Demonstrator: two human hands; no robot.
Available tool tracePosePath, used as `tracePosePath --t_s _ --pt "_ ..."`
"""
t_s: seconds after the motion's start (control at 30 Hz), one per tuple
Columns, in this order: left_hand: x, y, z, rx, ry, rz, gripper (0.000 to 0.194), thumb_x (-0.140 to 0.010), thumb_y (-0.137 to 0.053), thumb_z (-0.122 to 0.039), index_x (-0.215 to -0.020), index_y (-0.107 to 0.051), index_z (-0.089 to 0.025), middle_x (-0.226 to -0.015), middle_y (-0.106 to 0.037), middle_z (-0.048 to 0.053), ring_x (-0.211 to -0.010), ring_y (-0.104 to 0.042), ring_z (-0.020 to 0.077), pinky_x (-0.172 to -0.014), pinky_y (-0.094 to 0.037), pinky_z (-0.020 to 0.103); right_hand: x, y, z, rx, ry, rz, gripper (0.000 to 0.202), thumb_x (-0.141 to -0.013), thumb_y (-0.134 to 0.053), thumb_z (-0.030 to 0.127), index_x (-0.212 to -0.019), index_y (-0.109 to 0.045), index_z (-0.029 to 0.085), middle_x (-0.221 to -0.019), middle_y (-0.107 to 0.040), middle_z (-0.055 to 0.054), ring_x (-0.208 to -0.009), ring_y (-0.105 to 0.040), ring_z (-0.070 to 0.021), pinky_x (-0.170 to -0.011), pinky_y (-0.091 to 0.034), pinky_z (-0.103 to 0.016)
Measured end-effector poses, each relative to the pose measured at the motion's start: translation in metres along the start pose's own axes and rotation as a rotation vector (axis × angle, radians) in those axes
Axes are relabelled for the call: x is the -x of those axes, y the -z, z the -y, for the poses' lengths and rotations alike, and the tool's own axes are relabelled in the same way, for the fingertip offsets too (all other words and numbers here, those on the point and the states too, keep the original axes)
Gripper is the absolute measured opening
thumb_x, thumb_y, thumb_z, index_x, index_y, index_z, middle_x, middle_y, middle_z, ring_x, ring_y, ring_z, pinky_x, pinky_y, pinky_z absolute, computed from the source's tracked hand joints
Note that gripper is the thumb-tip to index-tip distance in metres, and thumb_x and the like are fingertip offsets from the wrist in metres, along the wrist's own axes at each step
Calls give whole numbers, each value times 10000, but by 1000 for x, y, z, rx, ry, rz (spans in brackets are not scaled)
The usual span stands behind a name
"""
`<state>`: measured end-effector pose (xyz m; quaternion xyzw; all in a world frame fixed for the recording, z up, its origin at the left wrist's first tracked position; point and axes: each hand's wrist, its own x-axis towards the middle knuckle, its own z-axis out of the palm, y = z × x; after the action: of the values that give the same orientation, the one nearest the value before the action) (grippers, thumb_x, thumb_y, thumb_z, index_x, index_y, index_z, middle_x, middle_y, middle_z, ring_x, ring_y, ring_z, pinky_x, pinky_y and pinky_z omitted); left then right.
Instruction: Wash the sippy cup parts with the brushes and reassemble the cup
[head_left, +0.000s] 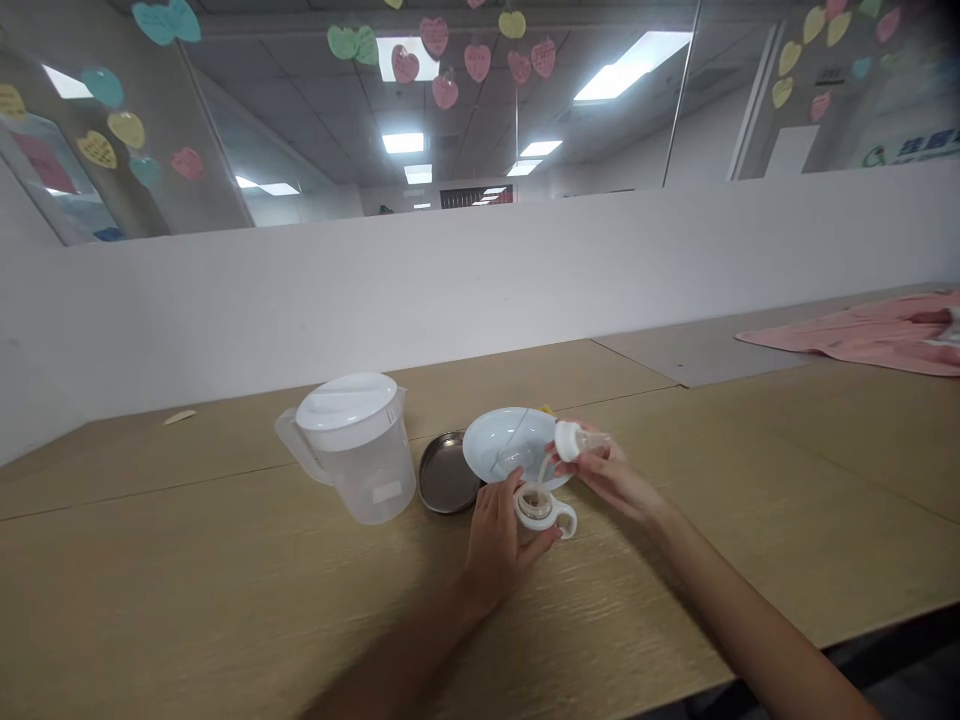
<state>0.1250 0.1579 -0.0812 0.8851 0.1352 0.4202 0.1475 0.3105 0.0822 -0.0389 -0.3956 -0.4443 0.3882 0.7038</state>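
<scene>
My left hand [499, 540] is wrapped round a small baby bottle [535, 506] with a white side handle. The bottle stands on the table with its round mouth uncovered. Pinched in my right hand [604, 472] is a bottle top [568, 441], a white collar with a clear teat pointing right. A thin pale tube hangs from the collar towards the bottle's mouth; whether its tip is inside I cannot tell. Just behind both hands sits a white bowl [487, 440] with a clear object in it, too indistinct to name.
A lidded clear plastic pitcher [367, 450] stands to the left. Between it and the bowl lies a round metal tray [448, 478], partly under the bowl's rim. A pink cloth [840, 335] with a person's hand on it is far right. A white wall [450, 290] closes the table's back.
</scene>
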Motion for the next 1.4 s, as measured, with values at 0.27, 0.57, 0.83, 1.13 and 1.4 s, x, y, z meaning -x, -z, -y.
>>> tracePosePath --t_s 0.27,0.57,0.83,1.13,1.4 --pt "0 -3 2 -9 -5 -14 672 -758 -655 -446 -1294 -379 -148 -1084 -603 139 -987 -569 271 -858 -470 453 -15 26 -11 -188 92 -329 302 -798 -608 496 -974 -624 252 -1073 -651 -35 -887 -651 -167 -617 -582 -236" --pt "1 -4 3 -37 -31 -26 639 -784 -618 -468 -1284 -387 -144 -1078 -605 144 -966 -577 269 -834 -483 451 -26 20 -31 -167 65 -348 300 -782 -643 481 -915 -624 212 -1054 -660 -57 -1080 -595 -207 -1028 -446 -394" --pt "-1 -3 3 -33 -47 -25 613 -794 -607 -465 -1271 -398 -142 -1084 -600 147 -979 -570 267 -845 -476 447 -18 18 -39 461 130 -312 434 -831 -521 565 -1122 -517 243 -1157 -594 -43 -1087 -552 -214 -967 -427 -408" --pt "-1 6 1 119 -11 -31 641 -733 -665 -419 -1264 -408 -166 -1079 -598 119 -985 -574 260 -865 -477 429 -9 8 -34 1001 221 -83 352 -876 -463 495 -1041 -558 199 -1080 -617 -76 -1059 -529 -249 -982 -359 -460" --pt "-64 34 -21 173 50 -8 476 -828 -572 -367 -1261 -445 -216 -1289 -495 100 -1159 -498 249 -988 -415 422 2 -5 -27 1016 532 -189 421 -839 -543 407 -1217 -492 228 -1080 -599 -103 -992 -569 -250 -877 -454 -397"
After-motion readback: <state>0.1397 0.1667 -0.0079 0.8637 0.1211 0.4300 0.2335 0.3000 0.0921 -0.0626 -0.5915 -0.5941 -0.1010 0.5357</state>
